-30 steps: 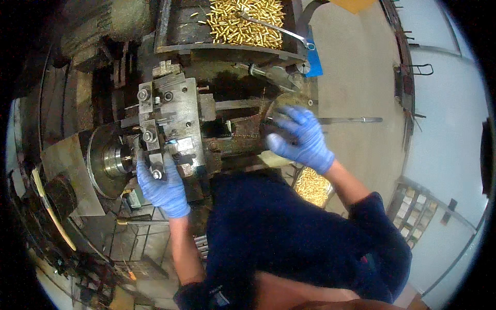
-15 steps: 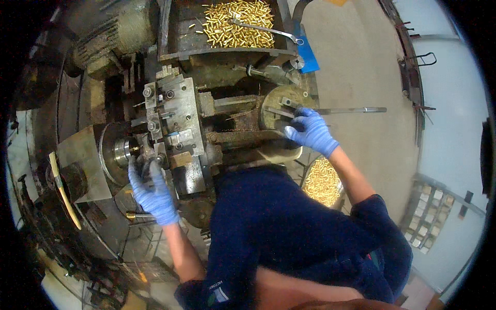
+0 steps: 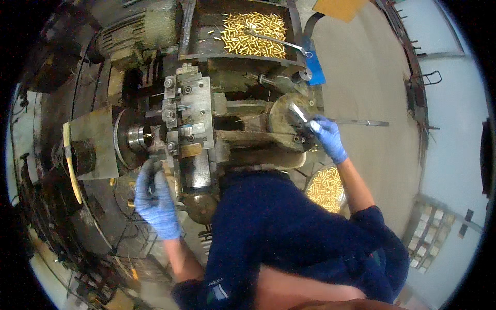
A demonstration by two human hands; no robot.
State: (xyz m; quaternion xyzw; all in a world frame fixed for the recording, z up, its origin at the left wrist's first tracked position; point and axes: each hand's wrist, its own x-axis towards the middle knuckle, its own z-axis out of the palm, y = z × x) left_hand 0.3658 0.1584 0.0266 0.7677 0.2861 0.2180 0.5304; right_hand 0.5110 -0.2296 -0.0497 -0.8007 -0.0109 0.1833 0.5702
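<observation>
My left hand (image 3: 157, 204), in a blue glove with darkened fingertips, hovers below the lathe chuck (image 3: 136, 137). Its fingers are spread and nothing shows in them. A small brass-coloured piece (image 3: 148, 135) sticks out of the chuck's centre. Right of it stands the steel tool slide (image 3: 199, 111) with bolted clamps. My right hand (image 3: 329, 138), also gloved in blue, is closed at the edge of a round hub (image 3: 279, 116), around what looks like a lever; a bright metal bar (image 3: 298, 113) points from the hub toward it. The fingers partly hide the grip.
A metal tray (image 3: 204, 31) at the back holds many small brass parts (image 3: 256, 39) and a wrench (image 3: 279, 41). More brass parts (image 3: 325, 188) fill a container under my right forearm. A long rod (image 3: 364, 123) juts right from the hub. A wooden-handled brush (image 3: 70, 163) lies left.
My left hand has drawn back from the chuck toward me. My right hand has closed more at the hub, where the metal bars have turned. The whole view has shifted slightly.
</observation>
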